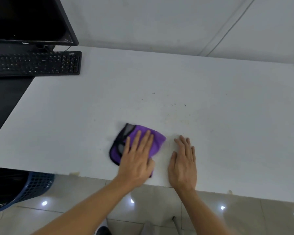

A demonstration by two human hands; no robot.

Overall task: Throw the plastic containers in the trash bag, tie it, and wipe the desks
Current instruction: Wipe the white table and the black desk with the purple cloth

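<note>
A purple cloth (155, 140) with a dark trim lies on the white desk (176, 85) close to its near edge. My left hand (137, 160) presses flat on top of the cloth, fingers spread, the thumb against the cloth's right edge. The cloth's outline is blurred by motion. My right hand (183, 164) rests palm down on the bare desk just right of the cloth, holding nothing. Small dark specks and faint stains (176, 107) mark the desk beyond my hands. No plastic containers are in view.
A black keyboard (36, 64) and a black monitor (27, 19) sit at the far left, partly on an adjoining dark desk (5, 99). A blue mesh basket (36, 187) lined with a black bag stands on the tiled floor under the desk's left corner. A wall runs behind the desk.
</note>
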